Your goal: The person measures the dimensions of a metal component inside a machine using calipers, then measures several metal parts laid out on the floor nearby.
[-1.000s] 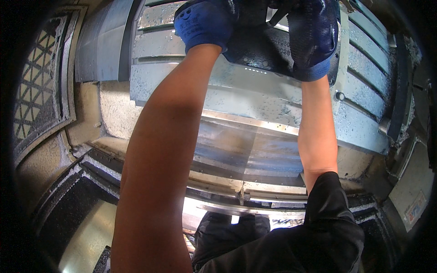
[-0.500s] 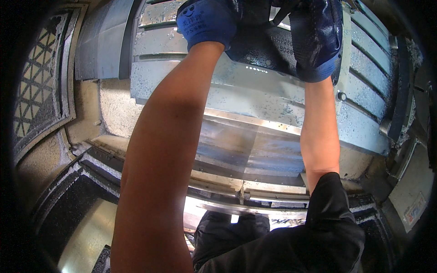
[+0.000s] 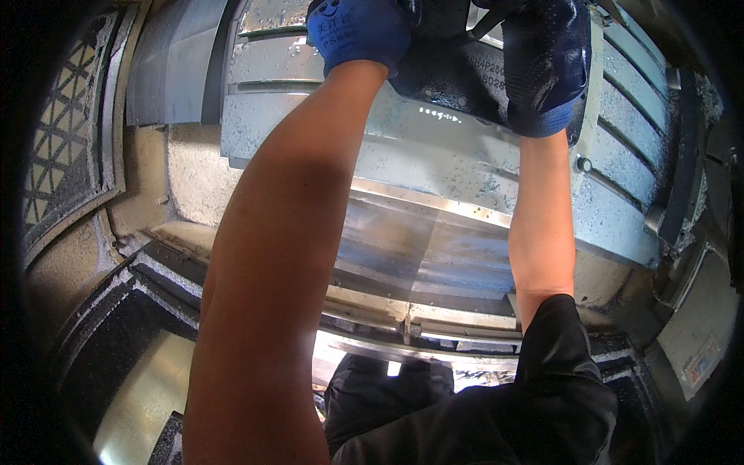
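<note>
My left hand [image 3: 360, 32], in a blue knitted glove, reaches the upper edge of the view at the left side of a dark, wet-looking metal block [image 3: 449, 77]. Its fingers lie beyond the edge or behind the glove. On the block's right side is my right hand [image 3: 547, 66], in a blue glove with a dark, wet coating. Its fingertips are cut off at the top, so its grip on the block is not visible. Beneath the block lies a pale, slotted machine table [image 3: 279, 120], sprinkled with droplets and small chips.
A sloping metal cover [image 3: 422, 248] runs below the table's front edge. Grey sheet-metal guards [image 3: 174, 70] stand at the left, beside a framed panel with triangular openings [image 3: 58, 147]. A round metal knob [image 3: 583, 164] projects near the table's right part. Chips line the dark ledges.
The whole view has shifted slightly. Both gloved hands and the dark block appear a little farther right and up; both hands stay at the block's sides.
</note>
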A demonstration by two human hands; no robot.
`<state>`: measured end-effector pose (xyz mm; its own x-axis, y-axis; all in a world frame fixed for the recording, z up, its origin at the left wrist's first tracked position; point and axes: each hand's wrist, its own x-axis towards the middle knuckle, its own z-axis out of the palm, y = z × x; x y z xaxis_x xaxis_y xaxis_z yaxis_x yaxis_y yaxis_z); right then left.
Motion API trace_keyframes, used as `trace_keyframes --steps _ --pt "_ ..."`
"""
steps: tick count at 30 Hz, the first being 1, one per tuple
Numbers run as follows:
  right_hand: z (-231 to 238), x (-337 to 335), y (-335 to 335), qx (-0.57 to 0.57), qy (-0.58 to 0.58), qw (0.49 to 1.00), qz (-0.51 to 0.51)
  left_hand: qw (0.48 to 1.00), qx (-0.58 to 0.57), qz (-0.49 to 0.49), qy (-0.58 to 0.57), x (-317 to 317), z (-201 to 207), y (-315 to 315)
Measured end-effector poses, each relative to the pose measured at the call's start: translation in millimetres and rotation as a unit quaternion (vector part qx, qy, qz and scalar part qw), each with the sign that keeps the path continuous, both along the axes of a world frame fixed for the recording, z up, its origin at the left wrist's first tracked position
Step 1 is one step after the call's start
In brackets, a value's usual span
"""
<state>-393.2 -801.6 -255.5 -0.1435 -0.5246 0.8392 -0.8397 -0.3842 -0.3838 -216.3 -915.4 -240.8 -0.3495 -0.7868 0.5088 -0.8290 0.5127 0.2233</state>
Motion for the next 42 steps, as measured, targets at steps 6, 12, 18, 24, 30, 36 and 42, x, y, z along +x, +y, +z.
trace_keyframes --steps 6,12,18,24,30,36,42 --pt "0 0 -2 0.000 -0.005 1.000 0.001 1.000 -0.002 0.003 0.006 -1 2 0" --pt "-2 -1 0 0.003 -0.019 1.000 0.006 1.000 -0.014 0.006 -0.011 -2 -1 -3" --pt "6 2 3 -0.009 -0.101 0.994 0.051 1.000 -0.019 -0.013 0.005 -2 3 0" --pt "60 11 19 -0.042 -0.270 0.932 0.238 1.000 -0.015 0.009 -0.004 -6 8 2" --pt "74 32 98 0.245 -0.315 0.913 0.088 0.999 -0.038 -0.032 0.006 -12 3 3" --pt "69 45 145 0.371 -0.136 0.918 0.040 0.998 -0.062 -0.002 0.008 -4 1 2" --pt "64 46 171 0.403 -0.113 0.907 0.043 0.998 -0.056 0.022 -0.025 -13 -4 4"
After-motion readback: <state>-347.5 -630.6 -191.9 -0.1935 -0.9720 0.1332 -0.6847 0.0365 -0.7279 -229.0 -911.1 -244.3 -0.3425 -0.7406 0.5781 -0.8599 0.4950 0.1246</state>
